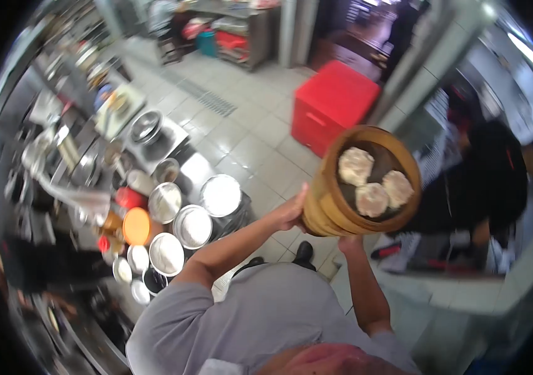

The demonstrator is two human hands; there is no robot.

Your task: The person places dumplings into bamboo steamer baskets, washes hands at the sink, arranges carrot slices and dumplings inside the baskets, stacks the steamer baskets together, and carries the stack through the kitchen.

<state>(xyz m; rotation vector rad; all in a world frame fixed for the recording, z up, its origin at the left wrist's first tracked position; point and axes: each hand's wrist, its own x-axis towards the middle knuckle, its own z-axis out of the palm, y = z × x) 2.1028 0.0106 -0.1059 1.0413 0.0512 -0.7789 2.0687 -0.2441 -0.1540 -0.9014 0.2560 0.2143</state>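
A stack of round bamboo steamers (pixel 327 203) is held up in front of me, tilted to the right. Three pale, pleated dumplings (pixel 372 199) sit apart from the rim on the dark liner of the top basket. My left hand (pixel 293 209) presses against the stack's left side, its fingers partly hidden behind the bamboo. Below the near edge, my right hand (pixel 349 242) supports the stack from underneath. Most of its fingers are out of sight.
A large red box (pixel 334 103) stands on the tiled floor beyond the steamers. To the left, a counter carries several metal bowls (pixel 193 226) and an orange-lidded tub (pixel 136 225). A person in dark clothes (pixel 491 181) is close on the right; another person (pixel 48 265) is at left.
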